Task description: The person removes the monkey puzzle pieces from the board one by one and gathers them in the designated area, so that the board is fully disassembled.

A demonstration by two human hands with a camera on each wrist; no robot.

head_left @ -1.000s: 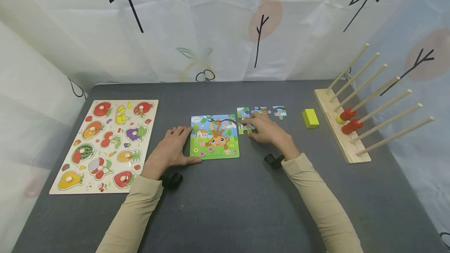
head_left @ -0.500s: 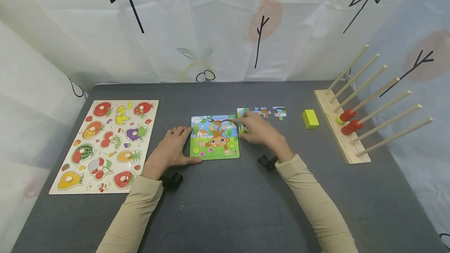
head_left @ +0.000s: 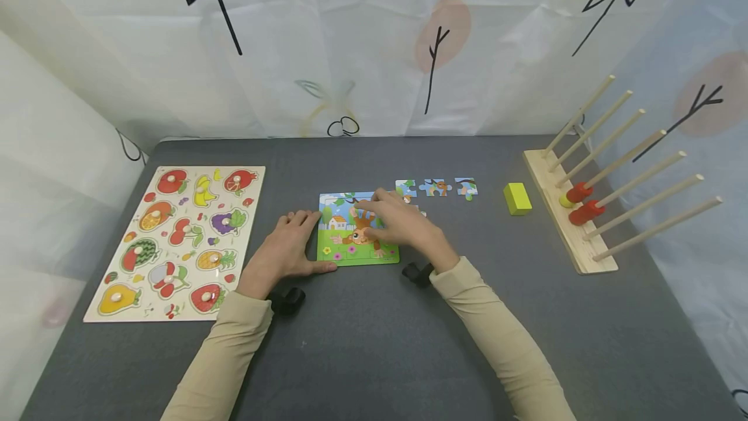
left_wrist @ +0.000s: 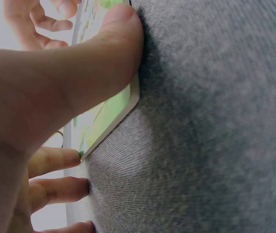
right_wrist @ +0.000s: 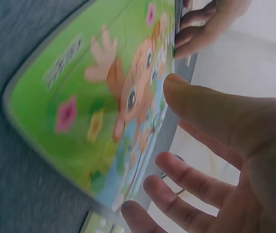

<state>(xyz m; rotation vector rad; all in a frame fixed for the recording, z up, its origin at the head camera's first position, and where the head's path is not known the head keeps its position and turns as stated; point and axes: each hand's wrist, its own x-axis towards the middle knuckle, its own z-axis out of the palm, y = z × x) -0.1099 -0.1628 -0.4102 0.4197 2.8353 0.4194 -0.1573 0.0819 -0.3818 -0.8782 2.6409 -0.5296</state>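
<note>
A monkey jigsaw puzzle [head_left: 336, 244] lies in its frame on the grey table, mostly filled with pieces. My left hand [head_left: 285, 245] rests at its left side, thumb along the front edge and fingers extended by the far left part. In the left wrist view, the thumb [left_wrist: 113, 48] lies across the puzzle's edge. Over the right half of the puzzle is my right hand [head_left: 397, 221], fingers loosely bent, covering part of the monkey. The right wrist view shows nothing between its thumb and fingers. Several loose jigsaw pieces [head_left: 435, 188] lie just right of the puzzle, some partly hidden behind this hand.
On the left lies a fruit peg board [head_left: 193, 255]. A yellow block [head_left: 517, 199] stands on the right, beside a wooden rack [head_left: 569, 213] with tall slanted pegs and red beads [head_left: 586, 212]. A printed cloth [head_left: 362, 38] hangs behind the table.
My right hand has moved left from the loose pieces to above the puzzle, uncovering pieces it hid before. The left hand has stayed in place.
</note>
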